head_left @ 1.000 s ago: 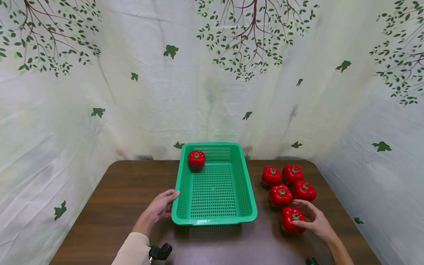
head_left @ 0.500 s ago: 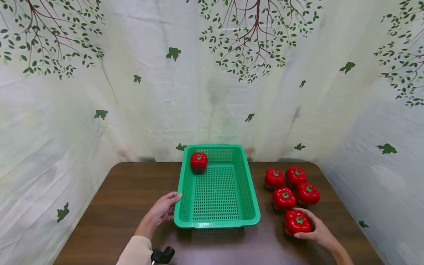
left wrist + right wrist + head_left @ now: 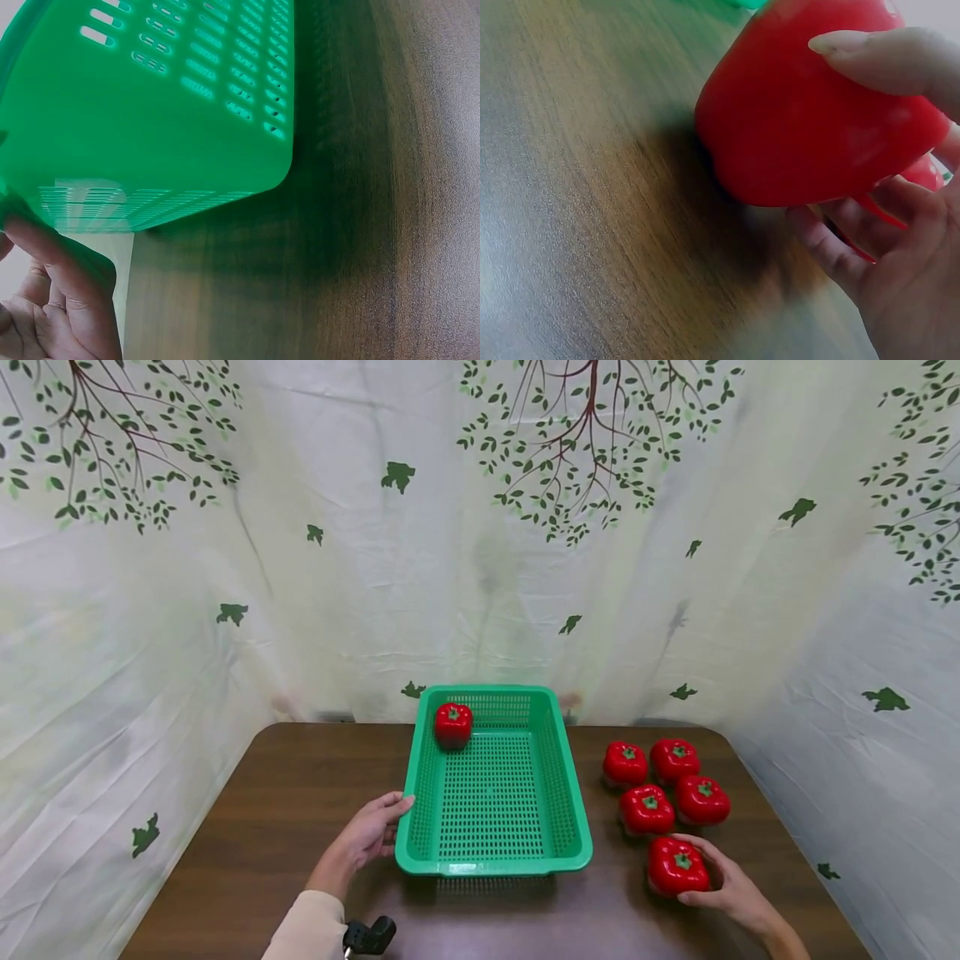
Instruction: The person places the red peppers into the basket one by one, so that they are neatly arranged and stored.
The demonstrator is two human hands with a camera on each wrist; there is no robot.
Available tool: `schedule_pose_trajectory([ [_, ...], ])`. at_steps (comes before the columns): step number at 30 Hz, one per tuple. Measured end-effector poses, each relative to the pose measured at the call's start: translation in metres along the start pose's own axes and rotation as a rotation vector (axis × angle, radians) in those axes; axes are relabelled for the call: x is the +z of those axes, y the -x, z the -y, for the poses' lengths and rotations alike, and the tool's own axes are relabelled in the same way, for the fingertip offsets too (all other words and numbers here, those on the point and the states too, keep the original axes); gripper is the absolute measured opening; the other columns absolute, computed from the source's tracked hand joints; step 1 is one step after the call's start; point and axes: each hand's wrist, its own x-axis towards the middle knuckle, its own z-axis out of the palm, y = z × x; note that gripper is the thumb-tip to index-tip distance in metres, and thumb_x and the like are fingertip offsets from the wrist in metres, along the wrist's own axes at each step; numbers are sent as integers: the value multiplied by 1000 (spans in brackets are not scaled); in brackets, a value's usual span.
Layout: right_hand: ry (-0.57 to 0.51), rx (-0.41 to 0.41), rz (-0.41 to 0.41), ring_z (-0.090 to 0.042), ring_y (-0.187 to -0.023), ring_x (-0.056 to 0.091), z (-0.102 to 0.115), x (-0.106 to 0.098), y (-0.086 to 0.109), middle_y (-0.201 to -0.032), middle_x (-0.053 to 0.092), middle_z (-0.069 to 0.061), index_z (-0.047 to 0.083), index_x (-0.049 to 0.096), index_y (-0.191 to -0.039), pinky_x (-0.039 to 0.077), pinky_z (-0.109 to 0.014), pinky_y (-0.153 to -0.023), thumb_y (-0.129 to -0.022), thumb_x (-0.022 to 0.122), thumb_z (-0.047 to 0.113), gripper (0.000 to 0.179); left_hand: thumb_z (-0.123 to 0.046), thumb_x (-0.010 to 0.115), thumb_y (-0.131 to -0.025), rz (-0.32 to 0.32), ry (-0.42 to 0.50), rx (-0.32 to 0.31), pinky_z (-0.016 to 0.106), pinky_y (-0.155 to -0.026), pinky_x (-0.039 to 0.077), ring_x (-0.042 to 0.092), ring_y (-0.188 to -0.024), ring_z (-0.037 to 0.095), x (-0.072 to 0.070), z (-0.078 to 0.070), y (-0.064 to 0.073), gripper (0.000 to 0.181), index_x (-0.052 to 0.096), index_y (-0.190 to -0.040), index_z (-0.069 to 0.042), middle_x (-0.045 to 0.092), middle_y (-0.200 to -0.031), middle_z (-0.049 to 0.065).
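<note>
A green plastic basket point(image 3: 495, 867) with slotted walls stands on the table, one red bell pepper point(image 3: 453, 727) in its far left corner. My left hand point(image 3: 367, 833) grips the basket's left rim, thumb on top; the left wrist view shows its fingers point(image 3: 75, 281) bent beside the basket wall. At the right, my right hand point(image 3: 727, 881) holds the nearest red bell pepper point(image 3: 675, 867) between thumb and fingers. In the right wrist view the thumb point(image 3: 892, 64) lies across that bell pepper, and other fingers are partly hidden behind it.
Several more red bell peppers point(image 3: 647, 810) sit grouped just beyond my right hand. The brown wooden table point(image 3: 322, 768) meets a pale curtain point(image 3: 480, 602) printed with leaves and branches. A black device point(image 3: 369, 935) is strapped at my left wrist.
My right hand has closed from reaching over the near bell pepper to holding its side, and the bell pepper has shifted slightly. The left hand stays on the basket rim; the head view shifts a little.
</note>
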Motion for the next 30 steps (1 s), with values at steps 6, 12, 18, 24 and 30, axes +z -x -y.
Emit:
schedule_pose_trajectory([
  [6, 12, 64, -46, 3, -107, 51, 5, 0, -1, -121, 52, 19, -5, 30, -141, 50, -25, -85, -86, 67, 2, 66, -42, 57, -95, 14, 2, 3, 37, -77, 55, 68, -91, 25, 0, 0, 0, 51, 49, -127, -3, 66, -105, 10],
  [12, 34, 103, -95, 0, -106, 53, 12, 2, -5, -120, 54, 15, -3, 33, -140, 50, -26, -86, -84, 70, 4, 67, -42, 57, -95, 5, -1, -3, 38, -77, 55, 67, -90, 24, 0, -1, 0, 51, 49, -128, -3, 66, -106, 10],
  [18, -9, 69, -88, -4, -108, 56, 20, 2, -6, -121, 55, 16, 0, 32, -141, 52, -29, -86, -86, 67, 1, 65, -41, 56, -96, 4, -2, -9, 38, -77, 55, 67, -91, 25, 0, -1, 0, 50, 49, -128, -3, 66, -106, 10],
  [24, -19, 92, -106, -7, -108, 56, 36, 3, -11, -123, 54, 12, 4, 31, -143, 54, -33, -85, -88, 65, 5, 65, -41, 57, -96, -6, 0, -6, 38, -76, 55, 68, -91, 26, 1, -1, 1, 49, 50, -127, -4, 67, -106, 10],
  [30, 42, 102, -154, -6, -106, 54, 49, 2, -18, -121, 52, 13, 6, 34, -142, 55, -34, -82, -86, 69, 9, 66, -40, 56, -96, -2, -1, -7, 36, -74, 55, 68, -87, 23, 1, -2, 2, 48, 50, -127, -3, 66, -104, 10],
])
